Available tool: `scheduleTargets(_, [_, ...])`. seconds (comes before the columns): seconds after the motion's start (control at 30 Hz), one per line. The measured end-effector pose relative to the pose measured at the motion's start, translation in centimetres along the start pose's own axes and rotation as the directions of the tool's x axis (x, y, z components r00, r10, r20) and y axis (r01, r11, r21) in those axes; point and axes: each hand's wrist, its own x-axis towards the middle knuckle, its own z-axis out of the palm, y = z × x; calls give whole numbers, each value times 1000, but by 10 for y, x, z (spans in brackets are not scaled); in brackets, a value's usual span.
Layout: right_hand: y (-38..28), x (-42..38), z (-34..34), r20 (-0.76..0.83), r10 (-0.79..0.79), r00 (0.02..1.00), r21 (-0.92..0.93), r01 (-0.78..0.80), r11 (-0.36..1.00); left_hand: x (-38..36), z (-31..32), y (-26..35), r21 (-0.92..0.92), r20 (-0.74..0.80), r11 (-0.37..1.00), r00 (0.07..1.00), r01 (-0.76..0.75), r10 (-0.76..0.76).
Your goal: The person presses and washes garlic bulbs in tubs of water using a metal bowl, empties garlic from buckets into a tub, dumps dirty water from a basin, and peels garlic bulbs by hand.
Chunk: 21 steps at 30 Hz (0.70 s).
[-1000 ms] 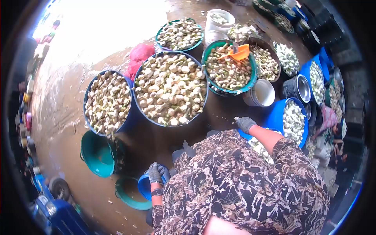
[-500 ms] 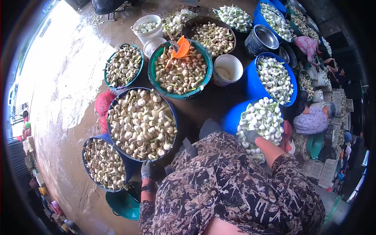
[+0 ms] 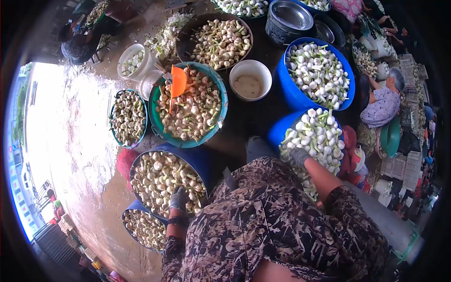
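Note:
My left hand (image 3: 179,199), in a grey glove, reaches over the rim of a blue tub and touches the brownish garlic bulbs (image 3: 164,175) inside. Its fingers stretch out among the bulbs, and no bulb shows clearly in its grasp. On the right, my right hand (image 3: 299,157), also gloved in grey, rests on a heap of cleaned white garlic bulbs (image 3: 319,136) with green stems. Its fingers lie outstretched over them, tips partly hidden. This heap tops a blue barrel (image 3: 281,126) close to my right side.
Ahead stands a green tub (image 3: 223,101) of wet garlic with an orange scoop (image 3: 178,82). Beside it is a white bucket (image 3: 264,70). Another blue barrel (image 3: 283,82) holds white garlic. A person (image 3: 381,107) works at the right among more containers.
My left hand has moved from beside the tub's outer rim onto the garlic inside. My right hand has shifted slightly left on the white heap. The camera view has turned.

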Motion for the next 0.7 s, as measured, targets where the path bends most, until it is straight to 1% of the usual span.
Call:
scheduleTargets(0.03, [-42,-20,-2,-16,-78,997,-55,77,996,-11,24,17,32,5,999,1000,-13,12])
scheduleTargets(0.07, [-94,-51,0,-12,38,999,97,-37,995,-9,43,30,53,36,998,999,-24,22])
scheduleTargets(0.1, [-91,-15,-15,-49,56,997,143,-49,989,-8,62,40,69,64,997,998,-30,25])
scheduleTargets(0.13, [-100,5,-27,-75,-15,997,102,22,995,-19,92,58,78,58,996,997,-48,44])
scheduleTargets(0.17, [-105,19,-32,-105,-61,993,202,81,976,-30,125,78,146,50,989,999,-28,20])
scheduleTargets(0.2, [-118,25,-35,-84,-23,996,225,42,973,-18,138,77,138,211,974,966,-179,148])
scheduleTargets(0.23, [-129,25,-39,-30,-67,997,189,72,979,-29,168,95,155,235,974,964,-167,128])
scheduleTargets(0.27, [-133,37,-44,15,-36,999,150,34,988,-33,196,104,98,268,984,956,-150,120])
scheduleTargets(0.3, [-138,40,-46,66,-41,997,202,27,979,-45,224,119,99,310,990,949,-99,64])
scheduleTargets(0.33, [-142,34,-44,63,-51,997,186,38,982,-53,249,128,73,401,995,916,-72,36])
scheduleTargets(0.37, [-150,33,-45,51,-83,995,171,73,983,-47,263,131,164,504,978,863,-126,27])
scheduleTargets(0.4, [-156,32,-47,115,-83,990,264,50,963,-43,277,133,231,557,952,829,-199,38])
scheduleTargets(0.43, [-157,41,-50,97,-37,995,220,15,975,-43,290,136,294,606,916,795,-273,43])
scheduleTargets(0.47, [-160,48,-55,96,-30,995,229,7,973,-39,298,140,398,606,848,794,-351,45])
scheduleTargets(0.5, [-159,55,-59,99,-14,995,242,-11,970,-17,297,130,400,622,837,781,-374,52])
scheduleTargets(0.53, [-164,60,-62,98,-15,995,254,-11,967,-12,299,136,436,600,812,798,-389,61])
scheduleTargets(0.57, [-172,69,-68,55,36,998,207,-47,977,-5,302,144,466,580,786,811,-406,75])
scheduleTargets(0.6, [-178,77,-76,9,90,996,161,-90,983,3,305,150,484,522,796,850,-363,70])
scheduleTargets(0.63, [-180,88,-82,6,97,995,172,-96,980,11,304,156,502,461,805,885,-316,60])
scheduleTargets(0.67, [-184,101,-88,-16,114,993,183,-110,977,28,298,158,496,534,701,817,-512,219])
scheduleTargets(0.7, [-187,113,-95,-40,132,990,196,-122,973,44,294,159,500,544,695,812,-517,212])
